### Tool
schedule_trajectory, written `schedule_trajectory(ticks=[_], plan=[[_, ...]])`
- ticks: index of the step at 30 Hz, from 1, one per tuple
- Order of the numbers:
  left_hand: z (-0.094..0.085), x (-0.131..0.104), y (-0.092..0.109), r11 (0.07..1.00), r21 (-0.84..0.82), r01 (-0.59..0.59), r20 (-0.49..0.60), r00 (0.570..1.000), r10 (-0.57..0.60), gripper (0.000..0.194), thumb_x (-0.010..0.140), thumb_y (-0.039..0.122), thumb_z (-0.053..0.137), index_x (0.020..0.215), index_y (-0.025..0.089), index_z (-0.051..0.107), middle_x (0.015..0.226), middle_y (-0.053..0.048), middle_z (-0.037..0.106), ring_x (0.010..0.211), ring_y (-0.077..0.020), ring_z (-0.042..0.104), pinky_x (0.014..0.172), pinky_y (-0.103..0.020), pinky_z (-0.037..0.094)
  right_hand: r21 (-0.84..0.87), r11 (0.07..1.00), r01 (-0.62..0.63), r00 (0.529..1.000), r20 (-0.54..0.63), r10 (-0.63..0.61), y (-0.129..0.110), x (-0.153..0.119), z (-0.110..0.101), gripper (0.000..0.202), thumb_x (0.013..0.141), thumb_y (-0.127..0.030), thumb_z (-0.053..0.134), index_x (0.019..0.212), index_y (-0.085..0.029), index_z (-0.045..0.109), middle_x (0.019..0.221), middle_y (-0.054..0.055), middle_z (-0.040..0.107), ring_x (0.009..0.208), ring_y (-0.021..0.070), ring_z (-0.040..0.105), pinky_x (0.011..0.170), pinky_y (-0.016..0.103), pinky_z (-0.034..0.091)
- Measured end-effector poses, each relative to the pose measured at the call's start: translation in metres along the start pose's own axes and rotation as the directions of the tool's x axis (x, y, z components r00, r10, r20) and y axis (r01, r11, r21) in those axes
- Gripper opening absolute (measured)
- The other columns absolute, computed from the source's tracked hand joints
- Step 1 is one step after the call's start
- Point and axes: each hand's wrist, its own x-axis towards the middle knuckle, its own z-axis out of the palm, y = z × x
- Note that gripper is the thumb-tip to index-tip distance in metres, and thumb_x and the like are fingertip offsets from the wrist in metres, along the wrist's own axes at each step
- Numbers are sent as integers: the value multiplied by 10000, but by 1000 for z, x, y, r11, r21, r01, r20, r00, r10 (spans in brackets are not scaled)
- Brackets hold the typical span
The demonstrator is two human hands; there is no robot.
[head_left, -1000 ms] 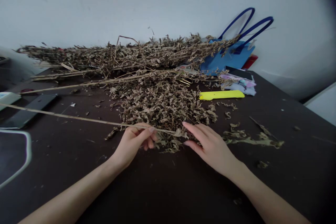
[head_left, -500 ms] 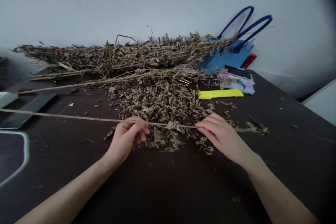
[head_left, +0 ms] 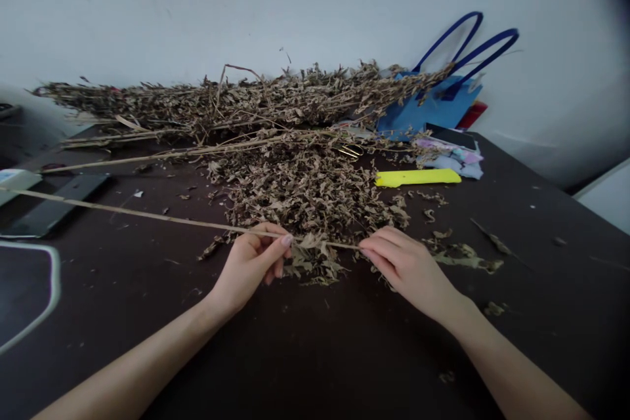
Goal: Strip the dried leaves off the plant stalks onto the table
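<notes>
A long thin dried stem (head_left: 162,216) runs from the left edge to the middle, tilted slightly down to the right. My left hand (head_left: 256,259) pinches it between thumb and fingers. The fingertips of my right hand (head_left: 401,262) are closed on its right end. Between the hands, dried leaves (head_left: 315,246) cling to the stem, just above more crumpled leaves on the dark table. A heap of loose dried leaves (head_left: 305,190) lies right behind my hands.
Bundled dried plants (head_left: 275,102) lie along the wall. At the back right are a blue bag (head_left: 428,105), a yellow strip (head_left: 418,177), and a crumpled cloth (head_left: 455,157). A dark phone-like slab (head_left: 62,203) lies left on the table (head_left: 315,354).
My hands have come slightly closer together, the left moving right and the right moving left. The stem now slopes more, its left part higher. The view has shifted slightly.
</notes>
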Motion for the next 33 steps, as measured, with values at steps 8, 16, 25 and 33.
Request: schedule_trajectory(ticks=[8,16,25,33], plan=[[3,-1,3,998,46,40,49,998,-43,295,829,343,555,636,121,553,507,33,481,391,-38,426,352,-137,326,-25,1000,-7,1000,7,7,0,-1,2,185,910,-196,413,899,-155,593,833,64,578,792,160,530,702,293,431],[0,0,0,998,35,46,86,995,-49,293,839,351,543,646,131,531,537,42,469,420,-39,433,376,-136,343,-14,1000,-10,1000,26,11,0,-2,3,190,914,-193,406,900,-159,593,832,60,574,784,155,521,698,289,430],[-11,3,8,984,152,-91,199,978,60,287,852,314,523,643,124,574,666,19,474,478,-44,492,409,-155,401,-7,1000,2,999,42,-1,1,0,2,198,919,-175,383,897,-155,579,822,64,570,774,159,517,675,284,422],[-9,2,7,964,234,-129,235,969,72,277,855,311,492,656,136,571,724,8,488,474,-46,504,401,-155,402,-19,1000,0,1000,20,1,2,2,0,185,920,-179,384,894,-159,567,824,69,572,782,164,524,672,288,425]])
